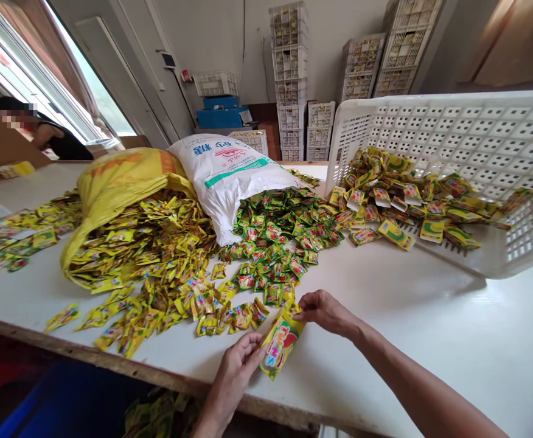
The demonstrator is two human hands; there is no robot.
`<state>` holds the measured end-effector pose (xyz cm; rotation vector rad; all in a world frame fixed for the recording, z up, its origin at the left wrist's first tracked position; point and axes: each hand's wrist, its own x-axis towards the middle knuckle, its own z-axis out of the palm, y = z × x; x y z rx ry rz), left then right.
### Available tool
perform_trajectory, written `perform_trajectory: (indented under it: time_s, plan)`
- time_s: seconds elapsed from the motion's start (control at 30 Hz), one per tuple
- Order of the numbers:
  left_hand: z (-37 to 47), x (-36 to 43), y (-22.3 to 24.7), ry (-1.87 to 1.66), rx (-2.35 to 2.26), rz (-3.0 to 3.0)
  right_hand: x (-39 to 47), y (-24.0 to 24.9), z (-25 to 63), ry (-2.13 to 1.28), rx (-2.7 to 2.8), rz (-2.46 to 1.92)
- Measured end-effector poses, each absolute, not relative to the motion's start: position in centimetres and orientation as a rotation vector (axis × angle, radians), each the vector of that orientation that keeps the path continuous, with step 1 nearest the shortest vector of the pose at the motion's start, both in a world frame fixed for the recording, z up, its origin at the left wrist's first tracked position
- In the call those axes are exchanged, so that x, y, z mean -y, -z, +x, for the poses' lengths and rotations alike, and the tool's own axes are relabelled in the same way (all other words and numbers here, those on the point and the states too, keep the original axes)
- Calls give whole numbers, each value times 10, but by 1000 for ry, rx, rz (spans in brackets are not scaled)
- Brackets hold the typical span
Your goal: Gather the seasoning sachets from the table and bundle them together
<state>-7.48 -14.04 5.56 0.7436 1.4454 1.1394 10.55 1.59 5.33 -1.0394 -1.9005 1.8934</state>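
Held the yellow packet (pixel 281 345) aslant just above the front part of the white bench (pixel 467 331), its printed front facing up. Gripped its lower left edge with the left hand (pixel 233 372), fingers narrow around it, and pinched its upper right edge with the right hand (pixel 325 311), fingers bent and nearly together. Had loose yellow sachets (pixel 152 243) just beyond, spilling from the mouth of a yellow sack (pixel 111 176), and green sachets (pixel 278 234) spilling from a white sack (pixel 234 161) right beside it. Had a white basket (pixel 435 125) lying tipped to the right, with more filled-looking packets (pixel 397 234) inside and out onto the bench. Saw stacked crates (pixel 289 64) by the back wall and a person (pixel 66 141) at the far left.
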Motion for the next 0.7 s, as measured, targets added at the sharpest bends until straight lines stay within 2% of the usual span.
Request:
perform_trajectory:
  time_s: [0.27,0.33,0.43,0.5,0.7]
  plan:
    - [-74,135,-58,-1238,-1368,548,-13,-62,85,-1647,2155,-991]
    - [-80,137,-58,-1264,-1344,503,-23,-62,70,-1419,2238,-1099]
    - [-86,141,-58,-1307,-1364,462,-36,-54,41,-835,2435,-1266]
    - [-88,143,-58,-1330,-1404,440,-40,-46,26,-632,2545,-1264]
    - [-89,142,-52,-1373,-1475,453,-35,-34,39,-592,2616,-1207]
